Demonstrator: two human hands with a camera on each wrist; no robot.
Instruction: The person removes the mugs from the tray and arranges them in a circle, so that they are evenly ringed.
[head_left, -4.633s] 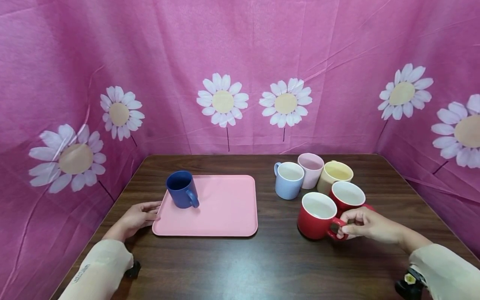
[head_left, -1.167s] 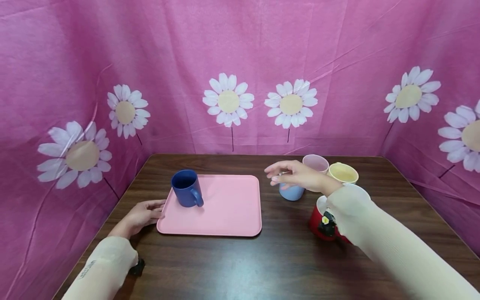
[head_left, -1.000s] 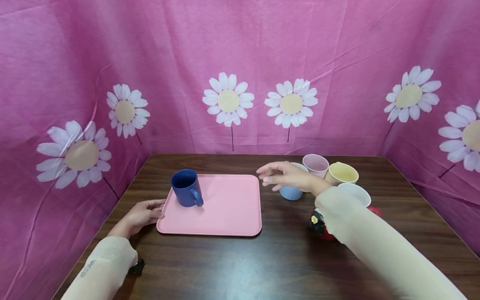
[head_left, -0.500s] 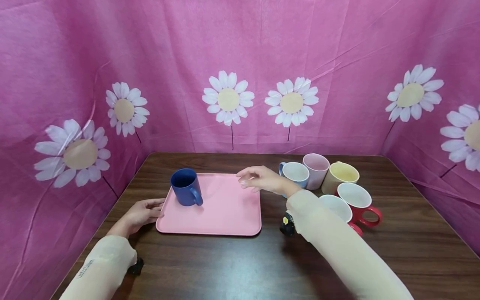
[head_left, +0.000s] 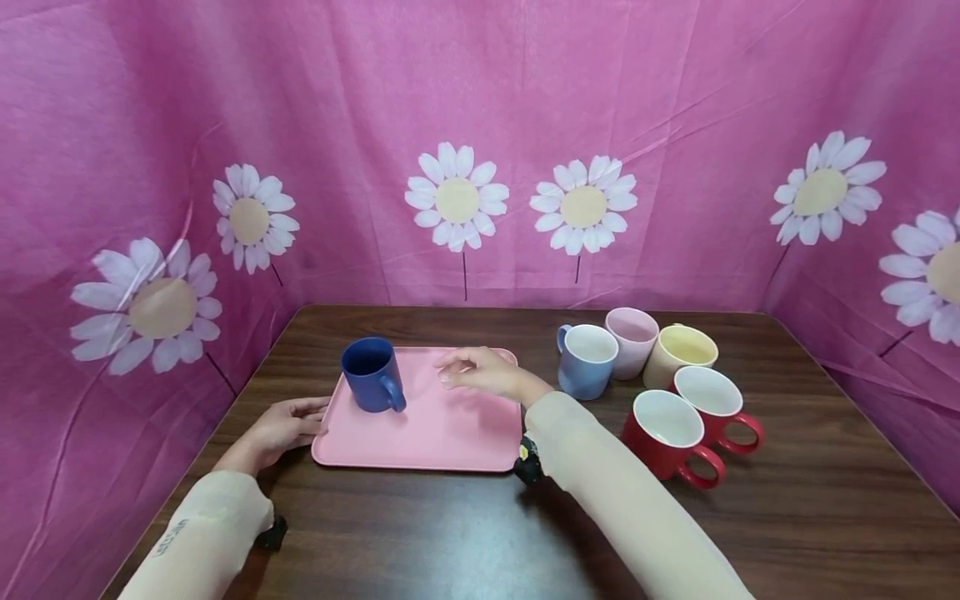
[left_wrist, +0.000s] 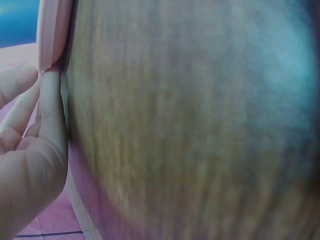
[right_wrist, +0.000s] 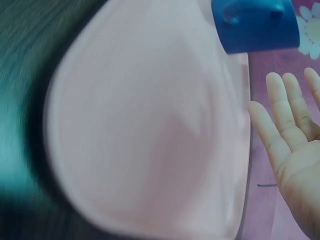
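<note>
In the head view, my left hand (head_left: 281,433) touches the left edge of a pink tray (head_left: 450,442). The left wrist view has its fingertips against the rim, with the fingers nearly straight. Over the tray's back right part hovers my right hand (head_left: 483,372), holding nothing. Its spread, relaxed fingers show in the right wrist view. A dark blue mug (head_left: 371,379) stands upright on the tray's left side, left of the right hand, its handle turned to the right and front.
Right of the tray, on the wooden table (head_left: 420,533), stand a light blue mug (head_left: 585,371), a pink mug (head_left: 632,346), a yellow mug (head_left: 675,358) and two red mugs, one in front (head_left: 660,442) and one behind it (head_left: 720,417). A pink flowered cloth (head_left: 510,100) hangs behind.
My right hand has let go of the front red mug's handle and moved left, past the light blue mug, to above the tray. That red mug now stands slightly further right. My left hand stays put.
</note>
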